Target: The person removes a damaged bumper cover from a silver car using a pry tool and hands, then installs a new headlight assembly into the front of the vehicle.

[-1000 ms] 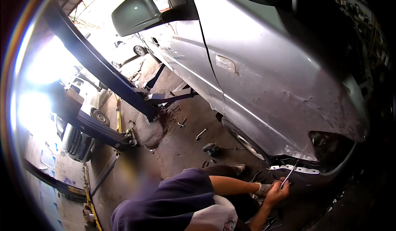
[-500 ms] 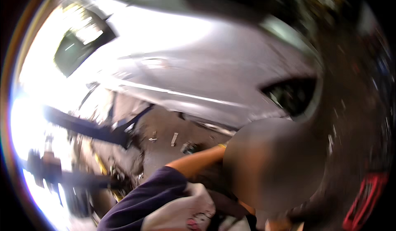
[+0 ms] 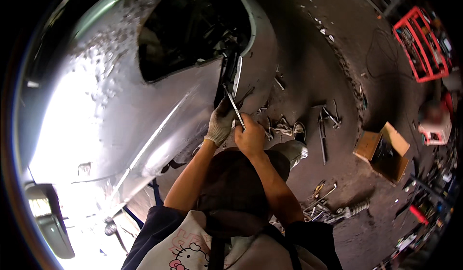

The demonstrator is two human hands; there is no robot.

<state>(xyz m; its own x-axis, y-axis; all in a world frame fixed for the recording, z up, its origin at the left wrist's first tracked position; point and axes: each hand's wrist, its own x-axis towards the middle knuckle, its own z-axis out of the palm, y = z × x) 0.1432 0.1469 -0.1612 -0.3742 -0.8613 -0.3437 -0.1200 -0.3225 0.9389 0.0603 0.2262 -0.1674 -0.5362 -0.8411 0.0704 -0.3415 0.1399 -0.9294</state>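
A silver-grey car body panel (image 3: pixel 159 120) fills the left and middle, with a large dark opening above it. My right hand (image 3: pixel 250 136), bare, is closed around the near end of a slim metal hand tool (image 3: pixel 235 107), perhaps a wrench. The tool's far end reaches into the narrow gap beside a metal strip (image 3: pixel 238 76) at the panel's edge. Just left of the tool, my left hand (image 3: pixel 220 127) wears a pale, dirty work glove. Its darkened fingers are bunched at the gap; whatever they grip is hidden.
Loose tools (image 3: pixel 323 137) and metal parts lie on the dirty floor to the right. Farther right are an open cardboard box (image 3: pixel 369 144) and a red tool rack (image 3: pixel 418 46). A coil-wrapped strut (image 3: pixel 354 209) lies nearer. A shoe (image 3: pixel 299 132) shows beside my right hand.
The view has swung from the car's side to the dark opening and panel edge. Both hands now show together at the gap, with the metal tool in my right hand.
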